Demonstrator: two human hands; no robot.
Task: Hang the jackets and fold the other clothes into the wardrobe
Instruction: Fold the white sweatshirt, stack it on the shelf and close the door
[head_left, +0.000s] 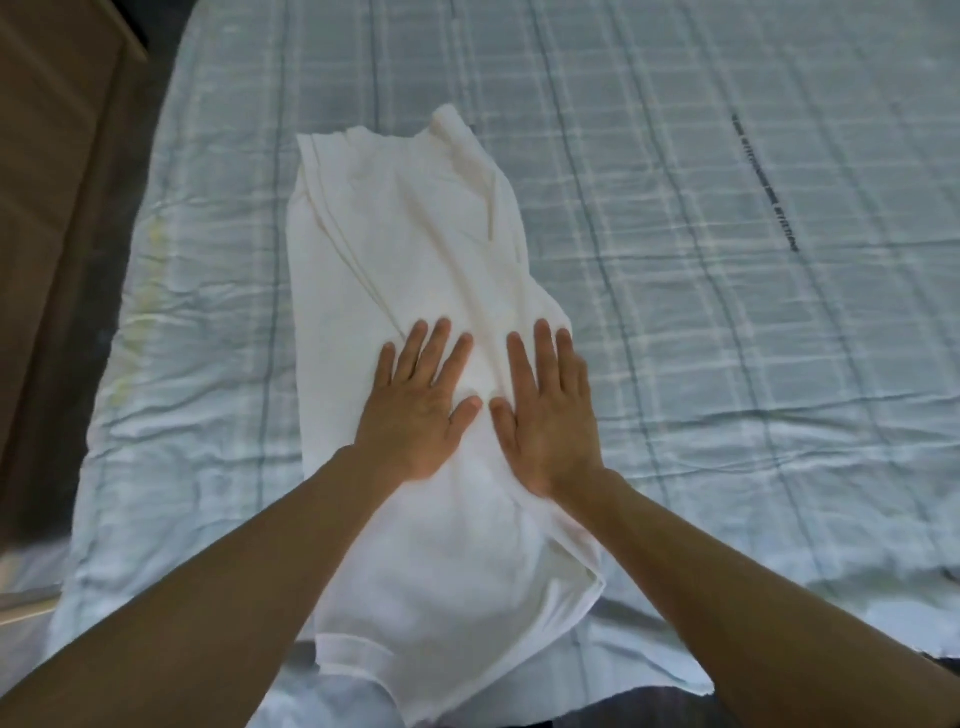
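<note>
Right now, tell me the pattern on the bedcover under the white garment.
Pale blue plaid bedcover, crossed by lighter and darker lines; the head view shows it.

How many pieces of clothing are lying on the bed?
1: a white garment on the checked bedcover, under both flat hands, left hand and right hand.

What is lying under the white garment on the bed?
The white garment lies on a pale blue checked bedspread, which shows all around it. Both hands, left and right, press flat on top. Anything beneath its folds is hidden.

White garment (415, 249), pale blue plaid bedsheet (701, 312).
</note>
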